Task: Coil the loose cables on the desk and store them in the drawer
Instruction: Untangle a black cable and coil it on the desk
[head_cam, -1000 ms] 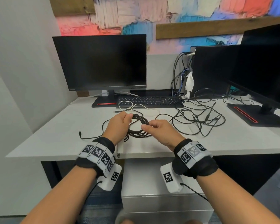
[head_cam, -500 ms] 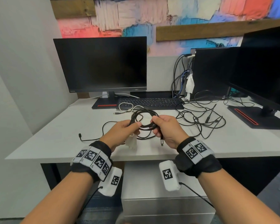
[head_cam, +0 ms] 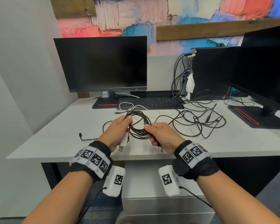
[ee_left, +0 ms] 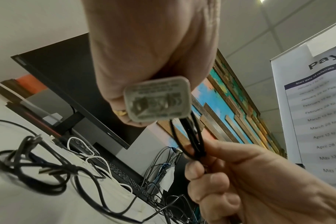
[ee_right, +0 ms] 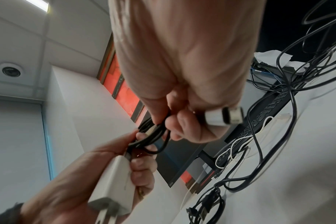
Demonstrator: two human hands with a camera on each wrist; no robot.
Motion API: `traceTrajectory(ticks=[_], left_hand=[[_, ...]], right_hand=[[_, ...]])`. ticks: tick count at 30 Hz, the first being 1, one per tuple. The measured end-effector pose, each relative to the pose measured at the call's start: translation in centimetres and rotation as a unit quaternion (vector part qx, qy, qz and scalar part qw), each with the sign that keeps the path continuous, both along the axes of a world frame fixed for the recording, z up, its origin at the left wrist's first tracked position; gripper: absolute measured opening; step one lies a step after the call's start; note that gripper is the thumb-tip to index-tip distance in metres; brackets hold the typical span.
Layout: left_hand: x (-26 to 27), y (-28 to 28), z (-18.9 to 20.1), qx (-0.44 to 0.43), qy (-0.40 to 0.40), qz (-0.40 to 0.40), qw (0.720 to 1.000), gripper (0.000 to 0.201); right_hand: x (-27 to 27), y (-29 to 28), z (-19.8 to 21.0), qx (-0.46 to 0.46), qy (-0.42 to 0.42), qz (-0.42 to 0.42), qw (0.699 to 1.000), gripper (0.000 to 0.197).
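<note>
A coiled black cable [head_cam: 140,126] is held up just above the desk's front part, between both hands. My left hand [head_cam: 118,131] grips the coil's left side together with its white charger plug [head_cam: 124,141], prongs pointing down; the left wrist view shows the plug face [ee_left: 156,100]. My right hand [head_cam: 158,135] pinches the coil's right strands [ee_right: 153,136] and holds the cable's free end, whose connector [ee_right: 223,116] sticks out below the fist. The drawer unit [head_cam: 152,206] stands shut under the desk.
A tangle of loose black cables [head_cam: 199,120] lies right of centre on the white desk [head_cam: 55,139]. A white cable [head_cam: 136,107] lies before the keyboard [head_cam: 150,102], and a thin black cable [head_cam: 87,139] at left. Monitors stand behind and at right.
The coil has been lifted off the desk. Both hands have turned and drawn slightly nearer, the white plug now hanging from my left hand and the free end from my right.
</note>
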State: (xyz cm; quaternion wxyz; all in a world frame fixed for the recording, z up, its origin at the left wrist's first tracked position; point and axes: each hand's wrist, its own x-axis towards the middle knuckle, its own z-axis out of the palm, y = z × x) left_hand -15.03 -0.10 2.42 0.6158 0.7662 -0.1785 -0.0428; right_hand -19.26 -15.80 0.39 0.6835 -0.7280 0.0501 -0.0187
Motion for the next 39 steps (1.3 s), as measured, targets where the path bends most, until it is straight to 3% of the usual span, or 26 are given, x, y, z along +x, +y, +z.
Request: traceTrajectory(ticks=[3,7,14,18,22,27,31,36,39], left_hand=[[0.2,0.0,-0.3,0.022,0.006,0.003,1.0,0.027],[1.0,0.5,-0.6,-0.007,0.035,-0.01,0.999,0.032],[0.5,0.3,-0.5,0.001,0.042,-0.037,0.998,0.036],[0.7,0.3,-0.6,0.088,-0.001,0.007,0.996,0.036],[0.8,0.4,-0.4,0.176,-0.074,0.058,0.98,0.035],[1.1,0.6,-1.2,0.221,-0.102,0.067,0.968,0.031],[1.3,0.3,-1.5,0.218,-0.114,0.075,0.966,0.03],[1.8,0.3,-1.4,0.23,-0.152,0.078,0.958,0.027],[1.6,0.4,-1.5,0.232,-0.147,0.066,0.959,0.028]], right_hand=[[-0.2,0.2,-0.3,-0.011,0.007,0.029,0.999,0.026],[-0.4,-0.7,0.2,0.059,0.016,0.046,0.997,0.02],[0.1,-1.9,-0.5,-0.121,-0.026,-0.024,0.992,0.026],[0.6,-2.7,-0.8,-0.178,-0.032,-0.073,0.981,0.025],[0.1,-3.1,-0.7,-0.213,-0.021,-0.048,0.976,0.019],[-0.7,-2.8,-0.6,-0.092,0.024,0.022,0.995,0.015],[-0.9,-2.5,-0.9,-0.089,0.065,0.098,0.989,0.008],[-0.9,-2.2,0.0,0.164,0.083,0.086,0.979,0.01],[-0.6,-2.2,0.4,0.244,0.059,0.061,0.966,0.01]])
